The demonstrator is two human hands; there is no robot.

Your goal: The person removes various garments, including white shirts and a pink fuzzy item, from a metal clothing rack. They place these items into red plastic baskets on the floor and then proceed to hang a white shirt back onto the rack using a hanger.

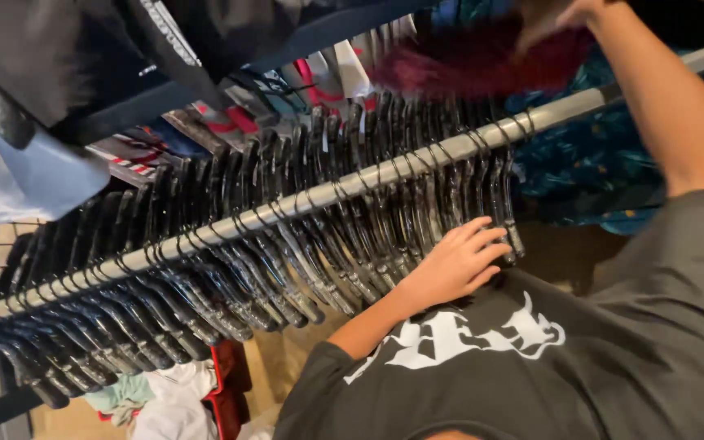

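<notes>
A grey metal rail runs diagonally across the view, packed with several empty black plastic hangers. My left hand reaches out from my dark printed T-shirt, and its fingers rest on the last hangers at the right end of the row. My right hand is raised past the rail at the top edge and grips a dark red garment, which is blurred. Part of that hand is cut off by the frame.
Black and white clothes hang at the upper left, with red-and-white printed items behind the rail. Blue patterned fabric hangs at the right. Crumpled light clothes and a red item lie on the wooden floor at the lower left.
</notes>
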